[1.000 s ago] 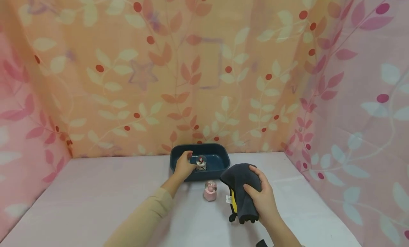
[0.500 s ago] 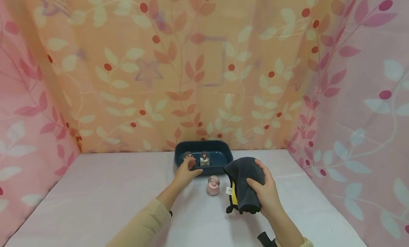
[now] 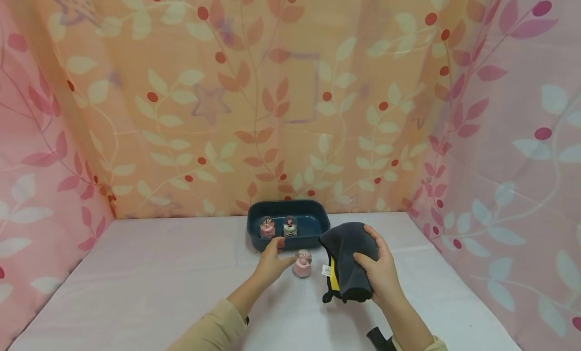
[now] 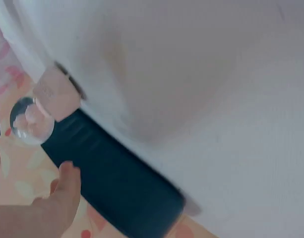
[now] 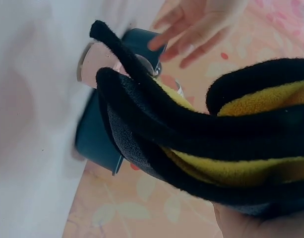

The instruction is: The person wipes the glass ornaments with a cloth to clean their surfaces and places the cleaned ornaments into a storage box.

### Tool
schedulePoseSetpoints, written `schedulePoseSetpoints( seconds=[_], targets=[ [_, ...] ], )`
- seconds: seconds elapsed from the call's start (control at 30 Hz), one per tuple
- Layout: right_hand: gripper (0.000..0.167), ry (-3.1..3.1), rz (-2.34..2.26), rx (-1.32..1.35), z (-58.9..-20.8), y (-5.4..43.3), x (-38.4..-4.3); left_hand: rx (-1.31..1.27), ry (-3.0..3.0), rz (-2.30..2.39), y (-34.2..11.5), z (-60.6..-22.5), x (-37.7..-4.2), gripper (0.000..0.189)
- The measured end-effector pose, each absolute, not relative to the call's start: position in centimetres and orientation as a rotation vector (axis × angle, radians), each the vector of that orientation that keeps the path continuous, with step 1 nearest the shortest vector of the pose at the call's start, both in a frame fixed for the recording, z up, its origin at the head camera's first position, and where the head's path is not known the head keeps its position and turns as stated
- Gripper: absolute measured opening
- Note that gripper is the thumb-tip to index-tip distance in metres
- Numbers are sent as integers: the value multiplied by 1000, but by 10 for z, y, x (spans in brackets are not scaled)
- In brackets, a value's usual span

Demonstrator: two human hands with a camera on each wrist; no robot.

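My left hand [image 3: 271,264] is open just left of a pink snow globe [image 3: 302,264] that stands upright on the table in front of a dark blue tray [image 3: 323,230]. Its thumb and fingers are spread and hold nothing; the thumb tip overlaps the globe's edge in the head view. In the left wrist view the globe's pink base [image 4: 57,94] and clear dome show beyond the fingers. On the right, my right hand [image 3: 382,268] grips a folded grey cloth [image 3: 347,255] with a yellow inner side and black edging, held above the table. Its yellow folds [image 5: 221,168] fill the right wrist view.
Inside the tray, toward its left, stand a pink snow globe [image 3: 267,227] and a white-based snow globe [image 3: 290,226]. A patterned curtain [image 3: 218,139] hangs behind the tray and along both sides. A black piece [image 3: 379,338] shows beside the right wrist.
A pink snow globe has been left in the tray beside the white-based one. My left hand has drawn back from it, toward the globe on the table. The right hand keeps the cloth.
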State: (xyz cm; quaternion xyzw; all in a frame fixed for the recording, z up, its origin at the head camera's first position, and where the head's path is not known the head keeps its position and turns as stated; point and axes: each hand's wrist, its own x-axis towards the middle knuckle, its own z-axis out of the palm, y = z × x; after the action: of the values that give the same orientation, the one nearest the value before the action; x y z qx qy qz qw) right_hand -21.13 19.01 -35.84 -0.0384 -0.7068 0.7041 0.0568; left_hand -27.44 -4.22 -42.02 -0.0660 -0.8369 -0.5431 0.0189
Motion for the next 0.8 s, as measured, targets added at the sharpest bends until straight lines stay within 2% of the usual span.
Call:
schedulePoseSetpoints(
  seconds=[0.27, 0.5, 0.8],
  targets=[
    [65, -2131, 2145, -129, -358, 189, -212, -79, -2765, -1834, -30, -432, -274, 74],
    [66, -2118, 2156, -141, -360, 188, -212, -78, -2850, -1964, -26, -446, -287, 76],
    [65, -2127, 2145, -151, -363, 186, -214, -58, -2972, -1695, -16, -449, -293, 79]
  ],
)
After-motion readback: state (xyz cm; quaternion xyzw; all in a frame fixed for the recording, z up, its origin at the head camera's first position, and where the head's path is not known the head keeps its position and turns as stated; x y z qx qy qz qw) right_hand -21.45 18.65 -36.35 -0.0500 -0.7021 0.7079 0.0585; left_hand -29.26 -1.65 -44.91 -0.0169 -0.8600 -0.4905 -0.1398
